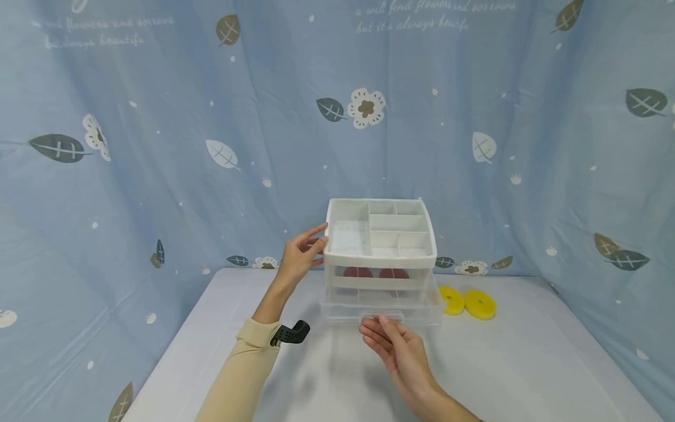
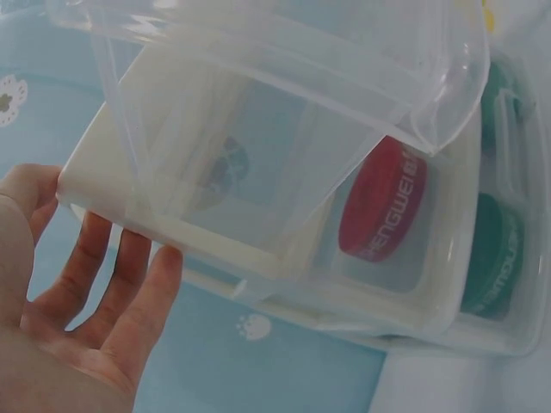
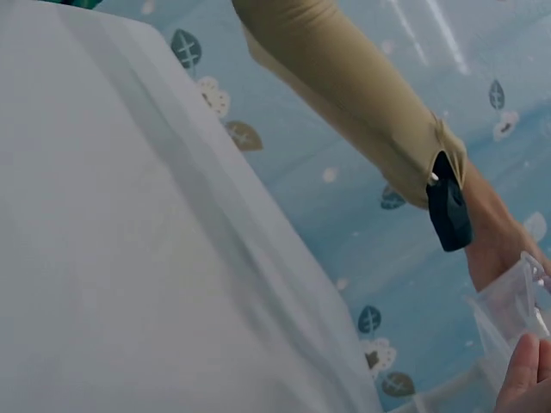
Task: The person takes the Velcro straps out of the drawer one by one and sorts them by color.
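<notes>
A white storage box [image 1: 381, 260] with a divided top tray and clear drawers stands on the table. My left hand [image 1: 302, 255] rests its fingertips on the box's left side, fingers fairly straight. Below the tray, a clear drawer [image 1: 343, 314] is out toward me, and my right hand [image 1: 398, 356] pinches its front handle between thumb and fingers. Through the clear fronts show two red rolls [image 1: 358, 273]. The left wrist view shows one red roll [image 2: 383, 200] lettered in white, with green rolls [image 2: 495, 254] in the drawer level beyond it.
Two yellow round rolls [image 1: 480, 305] lie on the white table [image 1: 527, 357] right of the box, one partly behind the drawer. A blue patterned curtain [image 1: 285, 146] hangs behind and at both sides. A black device [image 1: 293, 332] sits at my left cuff.
</notes>
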`<state>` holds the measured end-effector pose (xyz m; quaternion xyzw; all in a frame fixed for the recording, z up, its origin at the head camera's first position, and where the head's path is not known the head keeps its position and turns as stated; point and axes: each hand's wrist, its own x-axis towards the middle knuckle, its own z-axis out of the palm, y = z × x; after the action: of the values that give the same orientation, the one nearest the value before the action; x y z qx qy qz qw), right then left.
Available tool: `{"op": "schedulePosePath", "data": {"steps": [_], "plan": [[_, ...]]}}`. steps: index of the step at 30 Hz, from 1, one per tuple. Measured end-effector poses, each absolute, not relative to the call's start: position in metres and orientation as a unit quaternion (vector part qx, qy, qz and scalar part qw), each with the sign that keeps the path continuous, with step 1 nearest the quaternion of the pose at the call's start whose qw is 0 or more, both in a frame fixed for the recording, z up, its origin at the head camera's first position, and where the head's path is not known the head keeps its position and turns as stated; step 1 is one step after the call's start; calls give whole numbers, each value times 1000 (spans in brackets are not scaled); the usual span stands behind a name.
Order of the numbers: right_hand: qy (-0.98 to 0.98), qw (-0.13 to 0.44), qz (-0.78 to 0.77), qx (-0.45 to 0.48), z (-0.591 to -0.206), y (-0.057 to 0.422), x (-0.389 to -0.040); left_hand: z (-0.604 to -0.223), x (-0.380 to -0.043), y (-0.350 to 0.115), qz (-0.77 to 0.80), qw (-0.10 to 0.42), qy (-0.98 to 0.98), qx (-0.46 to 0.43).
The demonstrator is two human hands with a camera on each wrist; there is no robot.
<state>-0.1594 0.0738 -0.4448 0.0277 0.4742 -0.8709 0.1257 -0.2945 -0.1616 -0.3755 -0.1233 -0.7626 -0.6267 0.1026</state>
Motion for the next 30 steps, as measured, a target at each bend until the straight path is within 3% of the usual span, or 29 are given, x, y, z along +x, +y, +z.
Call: {"op": "schedulePosePath", "data": {"steps": [18,30], "plan": [[444,109,-889,31,-449,67,-169,-370,-290,-160,-637,85,-756,-126],[452,86,-888,5,-448,62,-199,-354,-271,-157,-635,84,-756,-136]]}}
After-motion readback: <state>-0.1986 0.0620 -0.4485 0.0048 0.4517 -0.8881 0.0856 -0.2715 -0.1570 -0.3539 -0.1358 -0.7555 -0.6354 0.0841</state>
